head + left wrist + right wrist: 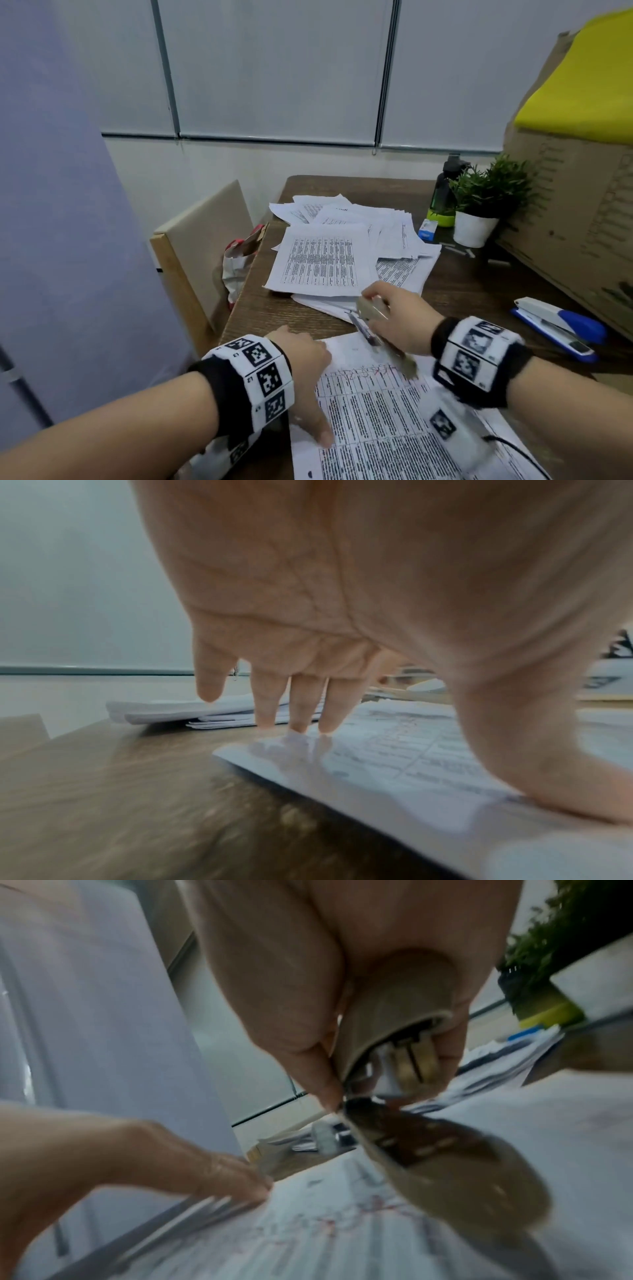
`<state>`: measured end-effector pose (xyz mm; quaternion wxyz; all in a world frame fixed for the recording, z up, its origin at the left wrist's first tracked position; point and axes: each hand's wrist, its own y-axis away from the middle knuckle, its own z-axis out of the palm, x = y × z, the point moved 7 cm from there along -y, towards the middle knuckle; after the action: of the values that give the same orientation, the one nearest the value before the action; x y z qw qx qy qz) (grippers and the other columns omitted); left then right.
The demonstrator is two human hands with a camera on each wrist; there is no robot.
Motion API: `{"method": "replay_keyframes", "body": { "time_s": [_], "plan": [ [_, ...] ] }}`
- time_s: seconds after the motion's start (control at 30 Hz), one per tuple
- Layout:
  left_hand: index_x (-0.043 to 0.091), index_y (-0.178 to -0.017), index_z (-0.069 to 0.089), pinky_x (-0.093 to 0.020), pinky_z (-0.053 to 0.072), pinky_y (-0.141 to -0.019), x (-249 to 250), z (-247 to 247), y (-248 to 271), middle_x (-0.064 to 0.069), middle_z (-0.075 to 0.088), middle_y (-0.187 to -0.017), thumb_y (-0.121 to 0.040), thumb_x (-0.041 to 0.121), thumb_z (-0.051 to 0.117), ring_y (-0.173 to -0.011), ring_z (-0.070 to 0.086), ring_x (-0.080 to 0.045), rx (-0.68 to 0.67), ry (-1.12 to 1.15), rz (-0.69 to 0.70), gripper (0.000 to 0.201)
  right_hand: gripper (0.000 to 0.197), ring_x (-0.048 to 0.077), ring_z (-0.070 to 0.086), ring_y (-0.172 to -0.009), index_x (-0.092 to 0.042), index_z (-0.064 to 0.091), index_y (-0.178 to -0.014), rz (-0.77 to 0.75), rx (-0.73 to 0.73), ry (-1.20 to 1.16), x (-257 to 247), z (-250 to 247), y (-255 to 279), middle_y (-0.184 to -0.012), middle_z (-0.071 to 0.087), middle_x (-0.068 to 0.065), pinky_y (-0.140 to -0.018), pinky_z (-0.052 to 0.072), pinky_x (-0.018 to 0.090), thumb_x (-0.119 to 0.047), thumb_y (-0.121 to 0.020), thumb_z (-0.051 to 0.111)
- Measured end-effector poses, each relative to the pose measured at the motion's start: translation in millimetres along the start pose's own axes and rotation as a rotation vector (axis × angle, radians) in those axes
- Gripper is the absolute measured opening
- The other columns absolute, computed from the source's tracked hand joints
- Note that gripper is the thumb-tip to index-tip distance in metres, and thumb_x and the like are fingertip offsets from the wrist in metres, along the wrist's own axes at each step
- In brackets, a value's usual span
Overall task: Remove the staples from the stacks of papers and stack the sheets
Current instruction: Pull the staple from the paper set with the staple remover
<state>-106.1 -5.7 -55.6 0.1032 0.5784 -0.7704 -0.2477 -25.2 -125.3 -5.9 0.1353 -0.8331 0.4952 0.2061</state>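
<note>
Your left hand [305, 370] presses flat, fingers straight, on the near printed stack [383, 421] at the table's [274, 308] front edge. Your right hand [397, 318] grips a beige stapler [371, 313], hinged open, over its top corner. Print too blurred to read.

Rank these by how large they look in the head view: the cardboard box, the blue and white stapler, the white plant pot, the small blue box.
1. cardboard box
2. blue and white stapler, though it lies nearer the camera
3. white plant pot
4. small blue box

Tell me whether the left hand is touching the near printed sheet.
Touching. The left wrist view shows the left hand with fingertips pressed on the white printed sheet.
</note>
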Motion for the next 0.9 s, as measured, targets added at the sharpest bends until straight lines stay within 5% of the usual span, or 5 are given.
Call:
{"method": "replay_keyframes", "body": {
  "time_s": [0.17,0.37,0.5,0.7,0.9],
  "plan": [
    [0.020,-0.157,0.009,-0.052,-0.002,-0.122,16,-13,-5,0.002,0.003,-0.166,-0.070,0.076,0.066,-0.152,0.004,-0.021,0.112,0.054,0.067,0.118,0.036,0.013,0.057,-0.090,-0.033,0.052,-0.120,-0.002,-0.179,0.152,35,6,29,-0.110,0.058,-0.003,-0.073,0.045,0.017,-0.015,-0.089,0.054],
    [0.023,-0.156,0.008,-0.055,0.003,-0.121,25,-14,-13,0.002,0.012,-0.164,-0.070,0.072,0.068,-0.149,0.020,-0.022,0.043,0.064,0.119,0.116,0.041,0.013,0.058,-0.093,-0.034,0.053,-0.118,-0.046,-0.187,0.178,40,10,31,-0.109,0.060,-0.004,-0.082,0.051,0.026,-0.009,-0.087,0.049],
    [0.025,-0.157,-0.002,-0.053,-0.004,-0.120,33,-14,-21,0.010,-0.007,-0.165,-0.071,0.071,0.069,-0.152,0.003,-0.022,0.001,0.022,0.176,0.121,0.039,0.013,0.057,-0.095,-0.038,0.053,-0.112,-0.035,-0.190,0.151,43,13,37,-0.107,0.061,-0.005,-0.083,0.052,0.029,-0.009,-0.085,0.049],
    [0.021,-0.156,-0.008,-0.052,0.002,-0.121,34,-9,-31,0.007,-0.010,-0.165,-0.070,0.074,0.067,-0.152,0.000,-0.026,-0.019,-0.031,0.170,0.126,0.033,0.026,0.056,-0.088,-0.020,0.049,-0.108,-0.034,-0.170,0.127,26,28,13,-0.097,0.059,0.009,-0.079,0.050,0.035,-0.001,-0.082,0.042],
    [0.026,-0.156,-0.008,-0.051,0.006,-0.122,33,-7,-28,0.004,-0.014,-0.164,-0.071,0.068,0.071,-0.152,-0.005,-0.023,-0.051,0.034,0.147,0.124,0.033,0.018,0.050,-0.083,-0.016,0.047,-0.120,0.032,-0.061,0.102,29,19,-2,-0.106,0.060,0.009,-0.073,0.043,0.024,-0.008,-0.089,0.051]
  ]
}}
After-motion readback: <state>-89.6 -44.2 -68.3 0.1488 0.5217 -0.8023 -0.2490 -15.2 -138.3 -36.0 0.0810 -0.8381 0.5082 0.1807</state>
